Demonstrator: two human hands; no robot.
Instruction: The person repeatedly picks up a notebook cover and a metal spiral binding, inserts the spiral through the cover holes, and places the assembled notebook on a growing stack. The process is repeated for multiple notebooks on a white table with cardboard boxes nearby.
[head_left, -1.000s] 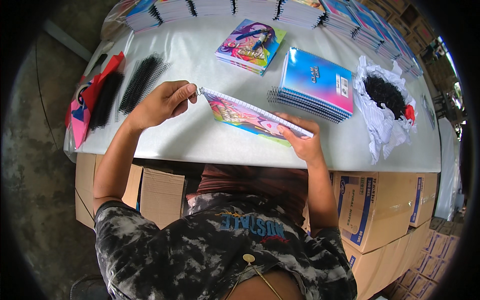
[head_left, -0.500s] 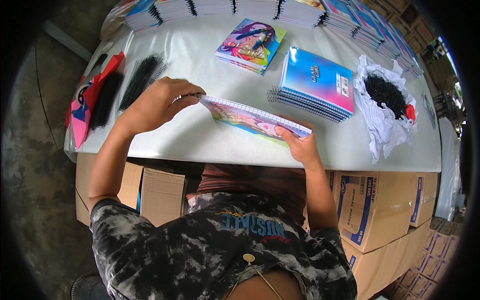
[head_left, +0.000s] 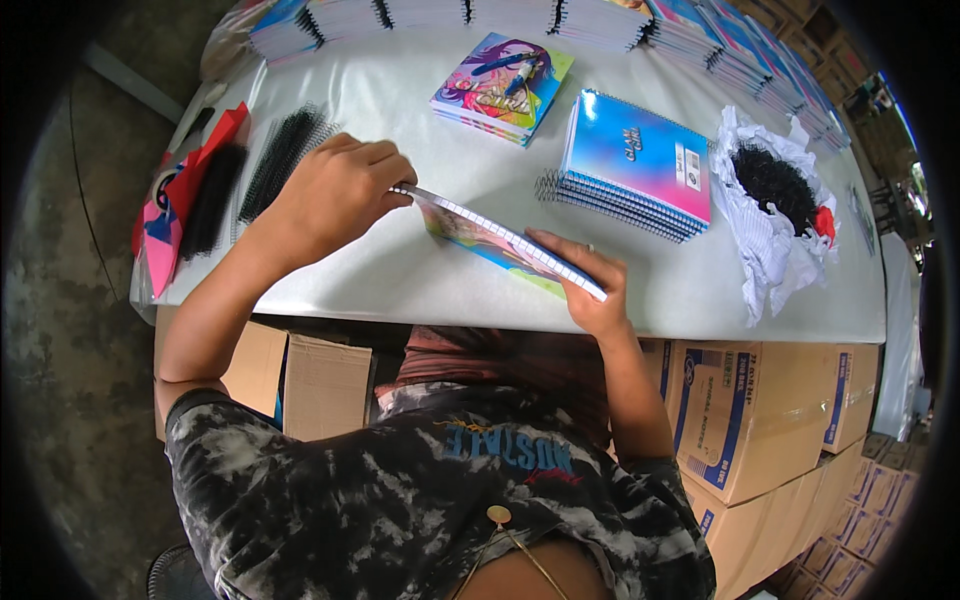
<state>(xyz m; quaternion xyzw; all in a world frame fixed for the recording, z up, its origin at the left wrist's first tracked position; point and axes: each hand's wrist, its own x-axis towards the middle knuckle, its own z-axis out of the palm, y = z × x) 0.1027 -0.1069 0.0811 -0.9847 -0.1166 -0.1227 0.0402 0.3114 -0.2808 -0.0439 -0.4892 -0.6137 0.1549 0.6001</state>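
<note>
A notebook (head_left: 478,240) with a colourful cover is held on edge above the table, its white punched edge facing up. My left hand (head_left: 345,195) is closed at its left end, fingertips pinching the corner of the punched edge; whether they also hold a wire coil is too small to tell. My right hand (head_left: 598,288) grips the right end, fingers along the far side. Beyond it lies a stack of spiral notebooks (head_left: 640,150) with blue and pink covers, coil ends sticking out at the left. Black spiral coils (head_left: 285,160) lie near my left hand.
Two pens (head_left: 518,75) rest on a small notebook pile (head_left: 480,105) further back. Rows of notebooks (head_left: 430,14) line the table's far edge. At right, tangled black coils (head_left: 772,190) sit on white crumpled cloth (head_left: 745,265). Cardboard boxes (head_left: 760,400) stand below the table.
The notebook's right end has come down toward me, so it tilts more steeply. My left fingers have curled in further, and my right hand has shifted its grip on the notebook.
</note>
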